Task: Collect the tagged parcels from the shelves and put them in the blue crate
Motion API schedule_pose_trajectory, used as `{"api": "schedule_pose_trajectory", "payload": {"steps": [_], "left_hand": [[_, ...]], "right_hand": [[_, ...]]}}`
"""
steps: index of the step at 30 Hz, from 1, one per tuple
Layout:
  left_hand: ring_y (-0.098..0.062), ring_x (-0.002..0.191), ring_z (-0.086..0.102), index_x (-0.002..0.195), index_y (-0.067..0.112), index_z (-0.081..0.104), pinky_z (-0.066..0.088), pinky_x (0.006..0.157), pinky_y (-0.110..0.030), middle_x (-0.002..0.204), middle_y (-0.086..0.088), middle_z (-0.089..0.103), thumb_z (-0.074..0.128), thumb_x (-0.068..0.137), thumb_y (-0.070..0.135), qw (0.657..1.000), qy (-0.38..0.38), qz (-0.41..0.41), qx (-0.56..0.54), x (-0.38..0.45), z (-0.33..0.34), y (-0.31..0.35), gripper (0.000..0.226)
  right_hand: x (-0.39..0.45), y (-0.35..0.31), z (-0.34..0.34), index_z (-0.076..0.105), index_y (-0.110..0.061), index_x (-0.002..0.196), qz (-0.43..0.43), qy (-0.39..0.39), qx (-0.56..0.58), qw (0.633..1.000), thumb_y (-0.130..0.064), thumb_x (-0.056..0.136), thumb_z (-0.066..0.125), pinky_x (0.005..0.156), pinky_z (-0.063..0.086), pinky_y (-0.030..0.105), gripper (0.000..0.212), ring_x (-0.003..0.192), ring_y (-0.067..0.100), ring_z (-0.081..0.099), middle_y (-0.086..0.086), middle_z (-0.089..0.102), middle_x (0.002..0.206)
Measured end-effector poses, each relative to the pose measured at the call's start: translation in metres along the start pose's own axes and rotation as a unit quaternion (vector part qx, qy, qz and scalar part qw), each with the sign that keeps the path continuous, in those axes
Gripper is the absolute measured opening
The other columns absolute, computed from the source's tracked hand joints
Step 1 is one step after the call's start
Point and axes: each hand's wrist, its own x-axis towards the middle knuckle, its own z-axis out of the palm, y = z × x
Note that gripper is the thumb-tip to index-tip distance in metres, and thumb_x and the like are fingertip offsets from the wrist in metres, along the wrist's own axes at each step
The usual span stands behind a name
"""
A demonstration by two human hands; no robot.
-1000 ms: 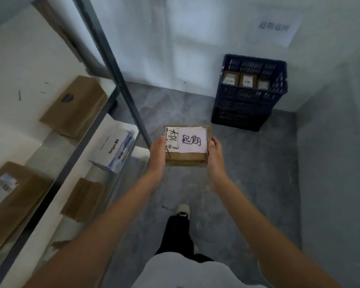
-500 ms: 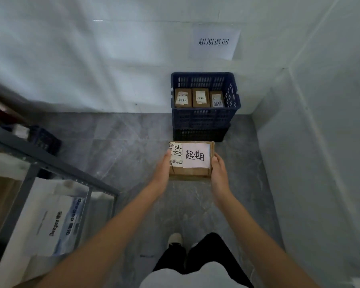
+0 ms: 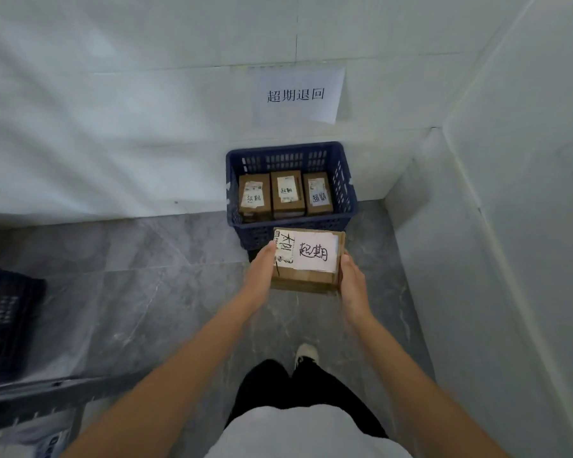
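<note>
**Tagged parcel en route to blue crate**

Step in hand looked like the carry: a tagged cardboard parcel point(image 3: 306, 261) was held in the air w/ both hands, just short of the blue crate point(image 3: 346, 190) and overlapping its near wall in the head view. Left hand point(image 3: 260, 276) pressed the parcel's left side, right hand point(image 3: 353, 282) the right side; the fingers of each ran under or behind the box, so their curl couldn't be told, but both hands were clamped on it.

The crate sat on the grey floor point(image 3: 146, 269) against the back wall, near the room's right corner, apparently atop a second crate. Inside, three parcels point(image 3: 286, 195) lay side by side along its near wall, w/ bare space behind them toward the far wall.

Next move, at a guess: step in, lift over the near rim, set the box down in that far strip w/o knocking the row.

Writing: the parcel's white tag read 超期 by hand; the courier label beside it was partly covered, not legible. Tags in the crate seemed to read the same. Wall sign point(image 3: 296, 94) above the crate: 超期退回.
</note>
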Motion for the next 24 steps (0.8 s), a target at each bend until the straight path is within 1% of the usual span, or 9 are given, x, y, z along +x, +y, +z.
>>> {"api": "schedule_pose_trajectory", "payload": {"steps": [2, 5, 6, 8, 11, 14, 19, 22, 24], "left_hand": [[-0.013, 0.111, 0.059, 0.107, 0.034, 0.061, 0.041, 0.099, -0.030, 0.121, 0.004, 0.066, 0.027, 0.103, 0.041, 1.000, 0.004, -0.019, -0.008, 0.032, 0.009, 0.017, 0.035], [-0.003, 0.090, 0.059, 0.108, 0.026, 0.059, 0.043, 0.067, -0.010, 0.115, 0.004, 0.064, 0.030, 0.104, 0.032, 0.999, 0.007, -0.031, -0.031, 0.079, 0.021, 0.047, 0.030], [-0.005, 0.088, 0.059, 0.102, 0.025, 0.059, 0.043, 0.065, -0.010, 0.112, 0.002, 0.065, 0.032, 0.104, 0.030, 0.999, 0.011, -0.040, -0.033, 0.097, 0.024, 0.057, 0.028], [-0.013, 0.098, 0.059, 0.098, 0.024, 0.060, 0.045, 0.082, -0.021, 0.113, -0.001, 0.065, 0.036, 0.103, 0.030, 0.997, 0.022, -0.066, -0.042, 0.136, 0.032, 0.075, 0.025], [-0.020, 0.119, 0.054, 0.127, 0.016, 0.057, 0.039, 0.104, -0.033, 0.130, -0.001, 0.059, 0.036, 0.103, 0.035, 0.993, -0.006, -0.105, -0.049, 0.200, 0.043, 0.094, 0.037], [-0.020, 0.126, 0.050, 0.133, 0.017, 0.053, 0.036, 0.106, -0.030, 0.134, 0.000, 0.055, 0.034, 0.102, 0.044, 0.989, -0.029, -0.138, -0.040, 0.262, 0.053, 0.104, 0.045], [-0.019, 0.125, 0.050, 0.114, 0.027, 0.056, 0.030, 0.115, -0.038, 0.131, 0.001, 0.059, 0.035, 0.100, 0.047, 0.985, -0.029, -0.163, -0.054, 0.355, 0.069, 0.102, 0.032], [-0.016, 0.115, 0.056, 0.117, 0.022, 0.057, 0.038, 0.108, -0.033, 0.123, 0.001, 0.062, 0.037, 0.101, 0.042, 0.983, -0.027, -0.162, -0.085, 0.415, 0.079, 0.090, 0.032], [-0.015, 0.106, 0.061, 0.125, 0.016, 0.058, 0.043, 0.103, -0.031, 0.118, 0.001, 0.065, 0.036, 0.102, 0.042, 0.983, -0.025, -0.156, -0.094, 0.454, 0.088, 0.079, 0.041]], "right_hand": [[0.032, -0.023, 0.001, 0.062, -0.047, 0.121, 0.013, -0.003, 0.010, 1.000, -0.067, 0.083, 0.035, 0.108, 0.042, 0.048, 0.051, 0.123, 0.020, 0.054, 0.004, 0.054, 0.136], [0.078, -0.048, 0.005, 0.062, -0.039, 0.125, 0.030, -0.010, 0.041, 0.999, -0.066, 0.086, 0.039, 0.104, 0.046, 0.044, 0.052, 0.119, 0.016, 0.059, -0.001, 0.061, 0.131], [0.094, -0.054, 0.008, 0.056, -0.038, 0.132, 0.034, -0.011, 0.051, 0.998, -0.068, 0.085, 0.041, 0.107, 0.044, 0.045, 0.058, 0.123, 0.015, 0.056, -0.003, 0.059, 0.135], [0.133, -0.060, 0.013, 0.041, -0.031, 0.144, 0.054, 0.000, 0.076, 0.996, -0.069, 0.084, 0.046, 0.111, 0.038, 0.047, 0.071, 0.130, 0.016, 0.050, -0.003, 0.054, 0.141], [0.192, -0.071, 0.021, 0.048, -0.024, 0.136, 0.083, 0.030, 0.098, 0.991, -0.067, 0.079, 0.051, 0.109, 0.041, 0.045, 0.071, 0.121, 0.016, 0.056, -0.001, 0.061, 0.130], [0.253, -0.081, 0.028, 0.059, -0.030, 0.127, 0.089, 0.045, 0.087, 0.991, -0.069, 0.073, 0.047, 0.104, 0.045, 0.043, 0.067, 0.117, 0.016, 0.058, -0.002, 0.064, 0.126], [0.341, -0.093, 0.034, 0.068, -0.025, 0.119, 0.089, 0.070, 0.107, 0.988, -0.046, 0.096, 0.045, 0.084, 0.046, 0.027, 0.039, 0.109, 0.014, 0.060, -0.003, 0.069, 0.119], [0.397, -0.078, 0.043, 0.059, -0.028, 0.132, 0.109, 0.042, 0.118, 0.986, -0.066, 0.081, 0.052, 0.102, 0.045, 0.041, 0.064, 0.116, 0.017, 0.059, -0.005, 0.066, 0.126], [0.435, -0.056, 0.048, 0.052, -0.028, 0.138, 0.121, 0.051, 0.158, 0.979, -0.077, 0.064, 0.065, 0.104, 0.045, 0.046, 0.090, 0.119, 0.019, 0.059, -0.003, 0.064, 0.129]]}}
